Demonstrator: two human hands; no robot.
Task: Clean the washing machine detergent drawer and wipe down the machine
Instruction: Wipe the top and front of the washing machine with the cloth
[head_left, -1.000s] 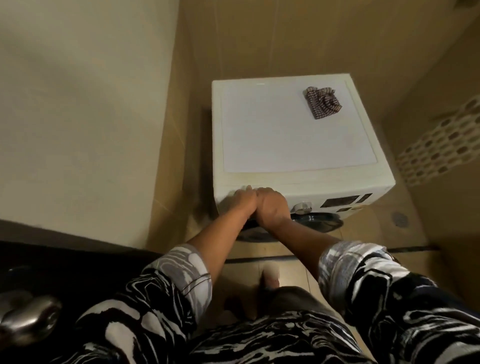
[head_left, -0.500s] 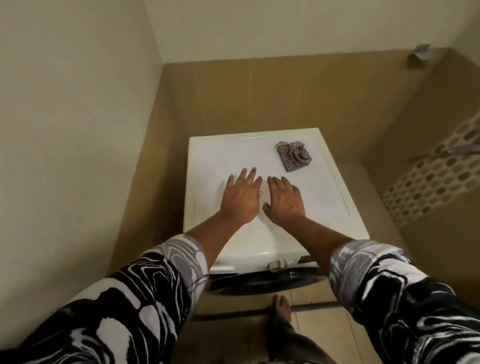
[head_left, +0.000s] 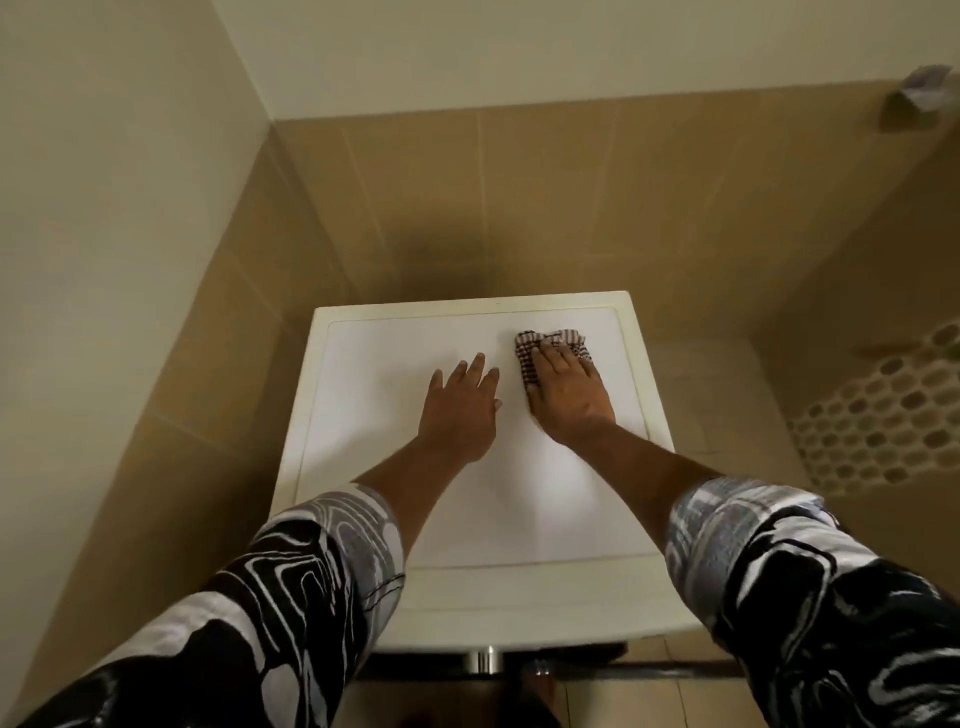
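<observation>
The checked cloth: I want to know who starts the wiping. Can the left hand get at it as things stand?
Probably yes, but not freely: the left hand lies flat on the washing machine top just beside the checked cloth, with bare lid between. The right hand already covers most of the cloth.

Tan tiles (head_left: 545, 197) cover the lower back wall and meet pale paint (head_left: 467, 47) above — the line runs level across the corner. The left wall (head_left: 104, 208) is the same cream above, tiled lower down. On the right a band of mosaic (head_left: 883, 415) shows rounded light and brown pieces. High at the right a small fixture (head_left: 919, 98) juts from the wall — too blurred to tell what. Floor tiles (head_left: 649, 696) show at the bottom edge.
</observation>
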